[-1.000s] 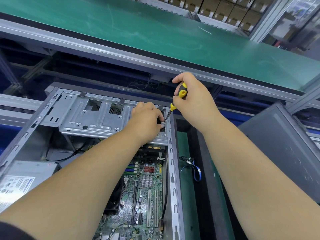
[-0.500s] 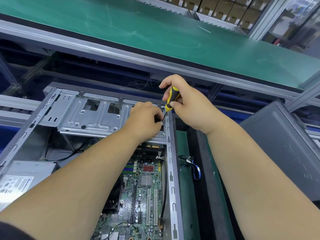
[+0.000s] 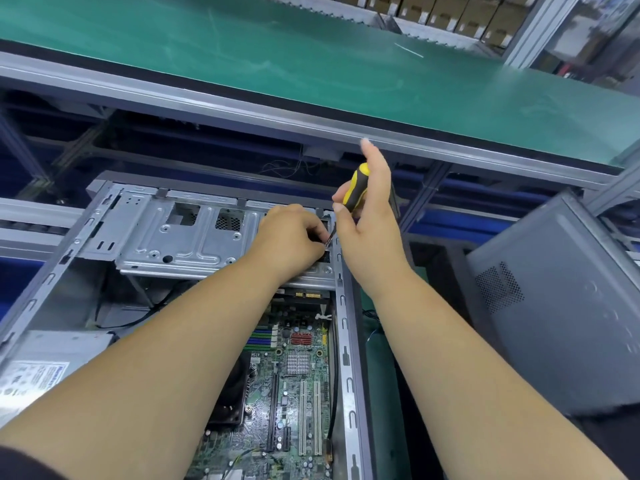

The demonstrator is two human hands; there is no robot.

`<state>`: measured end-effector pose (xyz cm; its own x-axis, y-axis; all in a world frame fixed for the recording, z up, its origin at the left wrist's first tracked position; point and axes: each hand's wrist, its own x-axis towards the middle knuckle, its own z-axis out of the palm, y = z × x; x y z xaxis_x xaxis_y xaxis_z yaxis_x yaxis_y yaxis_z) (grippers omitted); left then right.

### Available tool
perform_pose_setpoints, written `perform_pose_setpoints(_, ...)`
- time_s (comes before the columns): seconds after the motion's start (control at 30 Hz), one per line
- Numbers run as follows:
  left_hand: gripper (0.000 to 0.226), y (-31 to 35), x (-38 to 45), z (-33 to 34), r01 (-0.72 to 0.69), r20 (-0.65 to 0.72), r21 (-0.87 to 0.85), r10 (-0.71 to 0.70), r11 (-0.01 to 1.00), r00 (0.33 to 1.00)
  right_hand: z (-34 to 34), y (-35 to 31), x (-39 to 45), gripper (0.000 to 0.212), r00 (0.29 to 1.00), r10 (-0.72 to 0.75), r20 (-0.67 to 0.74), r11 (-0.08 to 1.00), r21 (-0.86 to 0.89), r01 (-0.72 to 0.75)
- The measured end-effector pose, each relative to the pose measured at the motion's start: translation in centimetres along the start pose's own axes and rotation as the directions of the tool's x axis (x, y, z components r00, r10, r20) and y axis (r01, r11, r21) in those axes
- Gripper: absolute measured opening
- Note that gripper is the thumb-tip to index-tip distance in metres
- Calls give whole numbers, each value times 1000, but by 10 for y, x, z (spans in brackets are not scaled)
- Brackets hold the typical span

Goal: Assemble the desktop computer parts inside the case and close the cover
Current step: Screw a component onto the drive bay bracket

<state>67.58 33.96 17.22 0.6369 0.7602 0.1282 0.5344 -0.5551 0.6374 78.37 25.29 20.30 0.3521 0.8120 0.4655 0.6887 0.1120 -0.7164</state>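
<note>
steel case (image 3: 341, 341) with motherboard (image 3: 298, 382) inside, right hand (image 3: 367, 223) fingers pinching screwdriver (image 3: 355, 188)

Factory assembly line: green conveyor belt (image 3: 311, 64), stacked cartons (image 3: 450, 12).

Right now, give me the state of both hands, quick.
Left hand: fingers curled at the screwdriver's tip by the drive cage; what it pinches is hidden.
Right hand: holds the screwdriver handle, index finger extended.

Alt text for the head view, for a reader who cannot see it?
A right hand holds a yellow-and-black screwdriver at the top right corner of an open computer case, while the left hand steadies its tip at the drive cage. The motherboard lies exposed below.
</note>
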Motion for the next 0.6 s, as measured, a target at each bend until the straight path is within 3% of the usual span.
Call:
perform_pose_setpoints(0.13,14,2,2,3,-3,11,123,1,992,1000,3,9,0,90,995,89,-39,995,47,-87)
perform_pose_setpoints(0.3,11,4,1,10,-121,5,346,128,930,992,-9,6,-2,75,996,83,40,997,-1,-83)
perform_pose_setpoints(0.6,20,1,1,15,-141,23,369,142,919,990,-18,0,-8,70,989,116,93,993,-4,-116)
